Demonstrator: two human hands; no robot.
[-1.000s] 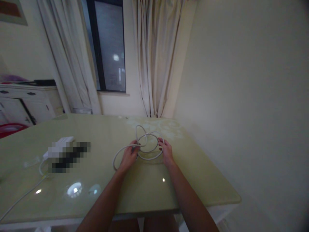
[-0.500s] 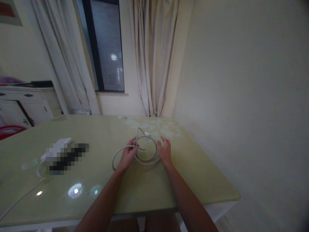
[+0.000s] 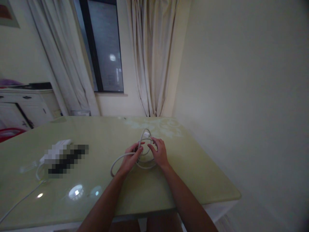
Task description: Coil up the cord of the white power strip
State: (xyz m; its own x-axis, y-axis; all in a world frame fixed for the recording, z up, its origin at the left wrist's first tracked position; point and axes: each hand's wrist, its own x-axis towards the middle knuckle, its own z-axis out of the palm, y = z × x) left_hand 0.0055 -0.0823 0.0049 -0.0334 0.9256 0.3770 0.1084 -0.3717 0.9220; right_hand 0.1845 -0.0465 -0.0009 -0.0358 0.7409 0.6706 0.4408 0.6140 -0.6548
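A white cable (image 3: 115,161) lies in loose coils on the green glass-topped table (image 3: 198,174), its small white plug end standing up at the far side of the loops. My left hand (image 3: 130,159) pinches the coils where the strands cross. My right hand (image 3: 158,154) is curled over the right side of the loops, fingers pressing the strands toward the left hand. One long loop trails out to the left of my left hand.
A white adapter (image 3: 58,146) with its own thin cord (image 3: 19,201) lies at the left, beside a blurred dark object. The wall is close on the right. Curtains (image 3: 154,58) and a window (image 3: 101,45) stand behind the table, a white cabinet (image 3: 24,103) at far left.
My right hand has closed in from the outer edge of the coil toward the left hand, squeezing the loops smaller. The plug end now stands up between my hands.
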